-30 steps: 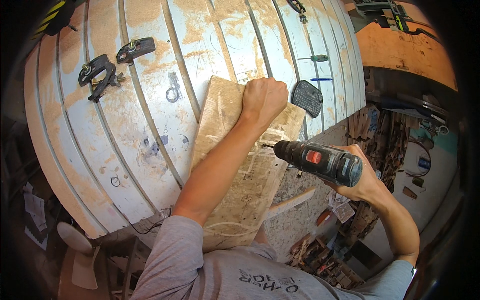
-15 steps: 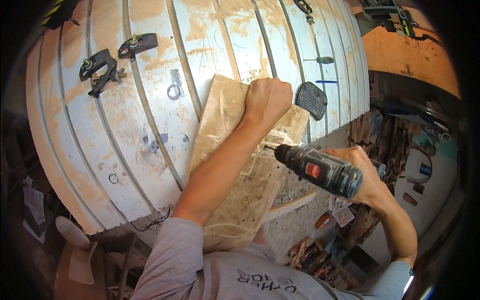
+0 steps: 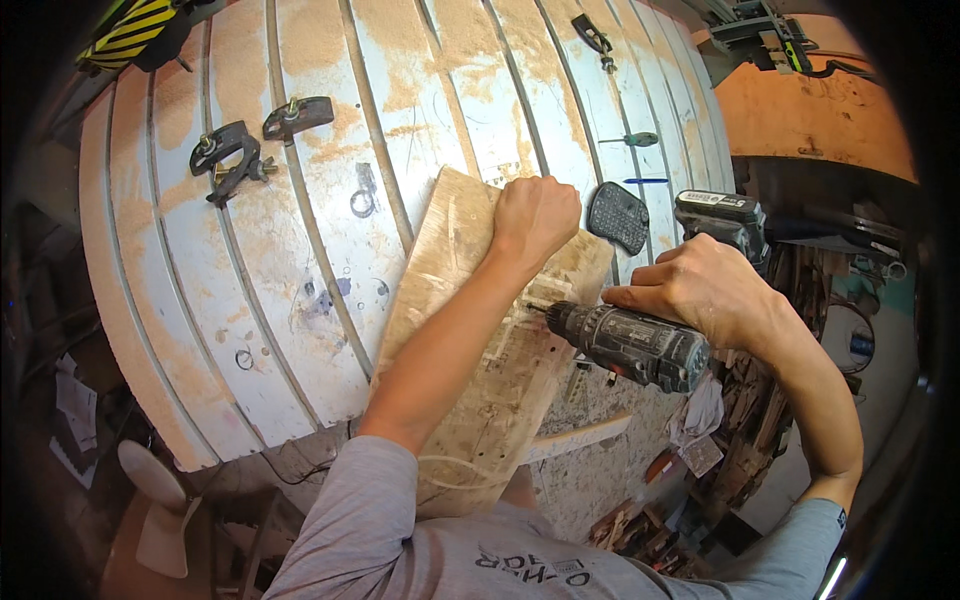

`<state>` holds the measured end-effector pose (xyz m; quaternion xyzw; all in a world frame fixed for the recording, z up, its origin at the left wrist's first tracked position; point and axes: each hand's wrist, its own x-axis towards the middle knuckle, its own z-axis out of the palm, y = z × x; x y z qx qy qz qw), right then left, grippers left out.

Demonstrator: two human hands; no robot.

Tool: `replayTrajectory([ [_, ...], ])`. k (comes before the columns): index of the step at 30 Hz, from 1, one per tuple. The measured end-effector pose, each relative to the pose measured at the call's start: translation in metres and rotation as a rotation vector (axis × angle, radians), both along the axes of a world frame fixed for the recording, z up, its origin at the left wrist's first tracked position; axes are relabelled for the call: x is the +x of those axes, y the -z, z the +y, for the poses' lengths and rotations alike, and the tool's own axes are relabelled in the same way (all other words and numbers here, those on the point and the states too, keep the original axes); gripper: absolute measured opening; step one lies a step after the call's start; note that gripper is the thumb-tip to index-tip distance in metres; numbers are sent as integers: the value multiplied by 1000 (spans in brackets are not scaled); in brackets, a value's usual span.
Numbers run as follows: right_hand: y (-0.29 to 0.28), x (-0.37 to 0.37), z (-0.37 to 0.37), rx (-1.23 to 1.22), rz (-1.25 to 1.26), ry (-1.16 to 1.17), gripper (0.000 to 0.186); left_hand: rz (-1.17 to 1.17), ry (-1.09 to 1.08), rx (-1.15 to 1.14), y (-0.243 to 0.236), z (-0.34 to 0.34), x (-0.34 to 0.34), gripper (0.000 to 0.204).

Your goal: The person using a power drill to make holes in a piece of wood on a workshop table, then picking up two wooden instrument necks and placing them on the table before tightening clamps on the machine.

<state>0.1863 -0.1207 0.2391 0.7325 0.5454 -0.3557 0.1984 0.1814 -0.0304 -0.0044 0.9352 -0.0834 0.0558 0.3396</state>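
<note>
Cordless drill (image 3: 640, 345) over a worn wooden board (image 3: 490, 400), bit (image 3: 537, 307) aimed at its face.
The right hand (image 3: 715, 290) wraps the drill's handle, forefinger stretched along the body; the left hand (image 3: 538, 217) folds over the board's far edge, seemingly bracing it on the slotted table (image 3: 170, 300); whether its hidden fingertips pinch, I cannot tell.

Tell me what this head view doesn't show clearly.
Head view:
Drill: handle hidden by the right hand.
Board: partly covered by the left forearm.
Left hand: fingertips hidden behind its knuckles.
Bit: too small to judge tip contact.
Striped part: cut off by top edge.
</note>
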Motion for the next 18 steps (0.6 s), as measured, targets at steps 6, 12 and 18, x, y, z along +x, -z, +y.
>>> replayTrajectory([
  [6, 10, -7, -19, 90, 89, 247, 55, -20, -4, -24, 1, 1, -2, 46],
  [12, 18, -55, -27, 64, 157, 1372, 41, -1, -42, -12, 6, -4, -3, 44],
  [18, 11, -86, -38, 212, -77, 1074, 41, -46, -1, 39, -1, -3, -3, 47],
])
